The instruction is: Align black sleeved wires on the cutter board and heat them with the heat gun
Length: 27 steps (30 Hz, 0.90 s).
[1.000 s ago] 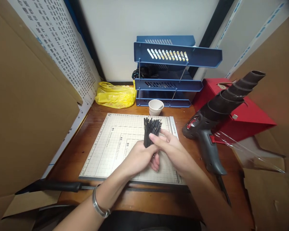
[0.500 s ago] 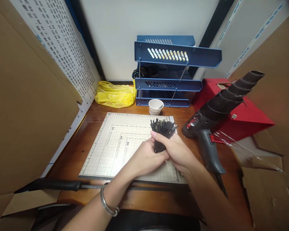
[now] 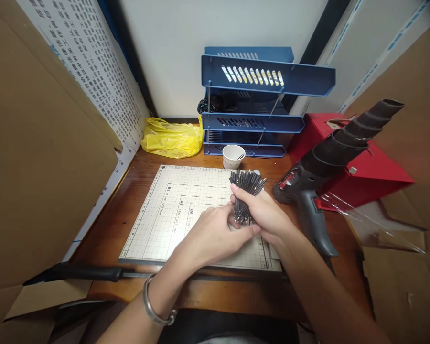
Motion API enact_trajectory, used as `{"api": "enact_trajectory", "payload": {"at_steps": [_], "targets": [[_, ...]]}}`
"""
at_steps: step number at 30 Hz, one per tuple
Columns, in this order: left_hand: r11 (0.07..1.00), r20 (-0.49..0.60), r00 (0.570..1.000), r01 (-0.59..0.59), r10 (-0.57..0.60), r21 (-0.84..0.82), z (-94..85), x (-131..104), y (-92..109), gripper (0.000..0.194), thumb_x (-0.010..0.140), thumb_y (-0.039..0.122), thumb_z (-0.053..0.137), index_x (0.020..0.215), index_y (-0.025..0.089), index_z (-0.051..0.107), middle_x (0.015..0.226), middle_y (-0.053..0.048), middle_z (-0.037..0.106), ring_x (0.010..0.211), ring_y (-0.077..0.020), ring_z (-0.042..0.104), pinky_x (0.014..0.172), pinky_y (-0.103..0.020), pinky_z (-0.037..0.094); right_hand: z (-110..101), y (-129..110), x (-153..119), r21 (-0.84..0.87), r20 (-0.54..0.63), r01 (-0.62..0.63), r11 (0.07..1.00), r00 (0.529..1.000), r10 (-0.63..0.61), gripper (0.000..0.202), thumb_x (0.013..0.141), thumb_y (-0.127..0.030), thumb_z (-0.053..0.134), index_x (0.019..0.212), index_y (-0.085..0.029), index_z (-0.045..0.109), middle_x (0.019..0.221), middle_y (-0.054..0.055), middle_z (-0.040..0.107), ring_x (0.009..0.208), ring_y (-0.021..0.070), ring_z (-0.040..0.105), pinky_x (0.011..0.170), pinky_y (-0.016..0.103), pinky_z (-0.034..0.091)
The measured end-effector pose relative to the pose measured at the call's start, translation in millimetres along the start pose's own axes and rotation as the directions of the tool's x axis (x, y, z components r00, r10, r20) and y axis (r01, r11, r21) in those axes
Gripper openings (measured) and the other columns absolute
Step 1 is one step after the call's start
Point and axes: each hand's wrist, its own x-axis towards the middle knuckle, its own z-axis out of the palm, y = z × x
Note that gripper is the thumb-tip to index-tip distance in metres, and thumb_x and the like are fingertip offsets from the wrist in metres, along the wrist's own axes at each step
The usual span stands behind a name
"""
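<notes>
Right hand clasps a bundle of black rods above a gridded board

In the head view, the bundle lies in the grasp of the right hand, its middle pressed under the thumb, which crosses the near side with its tip toward the left edge of the rods. The upper ends fan out above that thumb, many leaning to the right; the lower ends, with small light-coloured tips, show below it, between the two hands.

The left hand is curled just left of and below the bundle. Its thumb reaches under the lower ends toward the right palm, and some of its fingers show beside and behind the rods. Whether it also grips them cannot be told. A metal bracelet circles the left wrist.

The board rests on a wooden table, with a black handle at its near left corner. Just past its far edge stands a white cup with a few thin dark pieces inside. Behind the cup is a blue tray rack, with a yellow bag to its left. Right of the hands, a heat gun stands in front of a red box.
</notes>
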Motion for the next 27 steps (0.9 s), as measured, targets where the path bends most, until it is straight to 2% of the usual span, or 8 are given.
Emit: {"api": "enact_trajectory", "payload": {"at_steps": [2,4,7,10,13,17,27], "targets": [[0.999,-0.01,0.999,0.034,-0.034,-0.04,-5.3,-6.3,-5.9,0.042,0.081,0.062,0.07,0.093,0.021,0.069,0.09,-0.006,0.074,0.08,-0.0239,0.066,0.068,-0.03,0.046,-5.9,-2.9,3.3,-0.14,0.025,0.011,0.99,1.0,-0.007,0.036,0.085,-0.055,0.06,0.08,-0.02,0.053,0.072,-0.001,0.057,0.066,0.0147,0.056,0.066,0.031,0.046],[0.982,-0.045,0.993,0.1,-0.109,-0.161,-8.1,-7.7,-14.5,0.047,0.086,0.063,0.064,0.104,0.02,0.066,0.096,-0.007,0.073,0.08,-0.0216,0.067,0.069,-0.029,0.05,-11.2,-6.8,6.5,-0.305,0.037,0.037,0.952,0.999,-0.027,0.026,0.084,-0.044,0.064,0.084,-0.019,0.057,0.081,0.002,0.063,0.078,0.0172,0.059,0.077,0.033,0.046],[0.933,-0.079,0.975,0.173,-0.207,-0.315,-6.9,0.9,-27.6,0.047,0.097,0.055,0.05,0.125,0.017,0.058,0.098,-0.009,0.071,0.067,-0.0176,0.066,0.053,-0.027,0.051,-13.4,-11.5,8.9,-0.539,-0.006,0.016,0.842,1.0,-0.023,0.02,0.084,-0.032,0.066,0.096,-0.017,0.061,0.103,0.009,0.067,0.1,0.0248,0.06,0.09,0.039,0.042],[0.924,-0.073,0.972,0.187,-0.223,-0.334,-2.6,14.7,-35.9,0.045,0.101,0.041,0.046,0.137,0.016,0.051,0.093,-0.008,0.071,0.057,-0.0153,0.065,0.045,-0.026,0.05,-8.2,-13.1,7.7,-0.689,-0.08,-0.06,0.722,0.997,0.006,0.024,0.087,-0.031,0.062,0.105,-0.015,0.059,0.115,0.017,0.066,0.108,0.0316,0.059,0.091,0.042,0.041],[0.928,-0.058,0.977,0.173,-0.203,-0.329,0.3,24.2,-39.2,0.041,0.101,0.034,0.047,0.136,0.015,0.055,0.087,-0.006,0.072,0.051,-0.0133,0.064,0.043,-0.024,0.049,-0.7,-12.4,5.4,-0.758,-0.105,-0.09,0.646,0.994,0.015,0.024,0.091,-0.031,0.058,0.11,-0.016,0.058,0.118,0.018,0.065,0.11,0.0306,0.061,0.089,0.039,0.043],[0.932,-0.056,0.982,0.153,-0.181,-0.327,1.2,27.4,-41.3,0.042,0.1,0.029,0.049,0.139,0.014,0.055,0.088,-0.006,0.074,0.05,-0.0123,0.064,0.042,-0.023,0.049,4.3,-9.4,5.1,-0.8,-0.12,-0.107,0.59,0.993,0.018,0.022,0.093,-0.03,0.055,0.109,-0.016,0.059,0.119,0.018,0.066,0.108,0.0285,0.064,0.086,0.036,0.045],[0.927,-0.069,0.983,0.137,-0.172,-0.349,3.3,26.2,-45.0,0.048,0.099,0.027,0.051,0.144,0.012,0.051,0.091,-0.008,0.075,0.051,-0.0121,0.064,0.043,-0.024,0.053,-2.1,-11.8,6.1,-0.83,-0.173,-0.126,0.544,0.984,-0.036,0.027,0.094,-0.032,0.056,0.115,-0.015,0.06,0.116,0.018,0.069,0.113,0.031,0.064,0.084,0.035,0.046]]}}
